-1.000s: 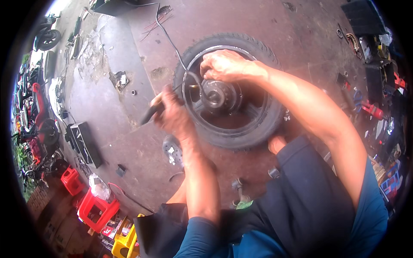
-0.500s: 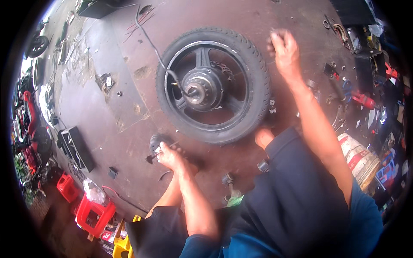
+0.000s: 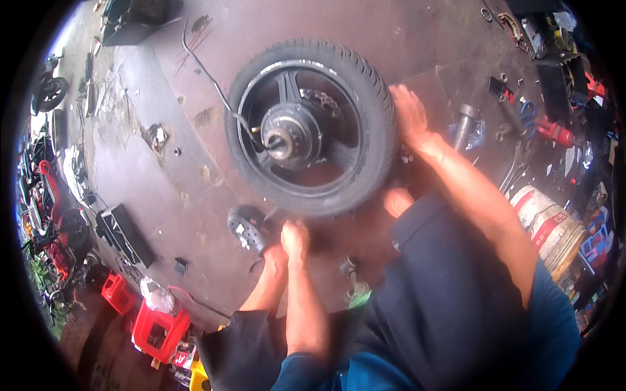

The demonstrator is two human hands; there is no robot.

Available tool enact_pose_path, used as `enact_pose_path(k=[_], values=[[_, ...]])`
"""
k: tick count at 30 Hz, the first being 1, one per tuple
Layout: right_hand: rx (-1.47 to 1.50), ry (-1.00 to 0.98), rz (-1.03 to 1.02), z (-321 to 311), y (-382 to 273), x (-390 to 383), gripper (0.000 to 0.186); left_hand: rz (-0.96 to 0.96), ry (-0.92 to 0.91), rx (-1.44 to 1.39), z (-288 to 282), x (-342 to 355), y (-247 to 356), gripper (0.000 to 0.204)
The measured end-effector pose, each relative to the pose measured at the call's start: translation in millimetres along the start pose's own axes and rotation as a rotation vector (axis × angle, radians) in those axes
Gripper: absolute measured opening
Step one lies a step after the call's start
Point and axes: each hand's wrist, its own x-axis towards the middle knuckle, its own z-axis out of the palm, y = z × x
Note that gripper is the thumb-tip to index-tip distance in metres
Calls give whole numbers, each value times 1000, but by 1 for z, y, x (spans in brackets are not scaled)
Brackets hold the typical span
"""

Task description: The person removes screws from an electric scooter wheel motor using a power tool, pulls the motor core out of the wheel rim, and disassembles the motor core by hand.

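A black-tyred spoked wheel [image 3: 385, 153] with a metal hub motor [image 3: 291, 133] and a cable lies tilted on the floor in front of me. Against the right side of its tread rests my right hand [image 3: 409, 114], somewhat blurred, its fingers stretched out along the rubber. My left hand [image 3: 295, 238] is closed just below the near edge of the tyre, beside the dark clog [image 3: 248, 229] on my left foot. Whatever the left fingers hold is hidden by the hand and blur. The cable [image 3: 210, 79] runs from the hub toward the far left.
Right of the wheel lie a metal cylinder-headed tool [image 3: 465, 124], a red tool [image 3: 554, 131] and a white bucket [image 3: 549, 225]. At left are a dark rectangular case [image 3: 125, 236] and red stools [image 3: 161, 331]. A black box [image 3: 134, 23] stands at the far left.
My right hand has come down from the air onto the tyre's right side. My left hand has moved right, off the clog; the dark thin tool seen in it earlier no longer shows clearly.
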Motion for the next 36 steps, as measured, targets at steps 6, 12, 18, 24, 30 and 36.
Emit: enact_pose_path(k=[6,12,18,24,30,36], values=[[345,-248,24,-38,-58,3,32,-110,-32,-7,-20,-18,35,39],[316,-364,85,7,-64,-19,31,-147,-14,-2,-13,-21,36,34],[333,-378,114,14,-64,-26,29,-190,464,-323,-9,-53,48,31],[380,-393,121,11,-64,-29,27,858,470,-95,-41,-92,131,74],[606,-423,52,-12,-100,-6,26,955,718,145,-61,-79,150,93],[798,-115,-578,-135,-235,99,22,1008,814,-383,-255,-74,140,68]])
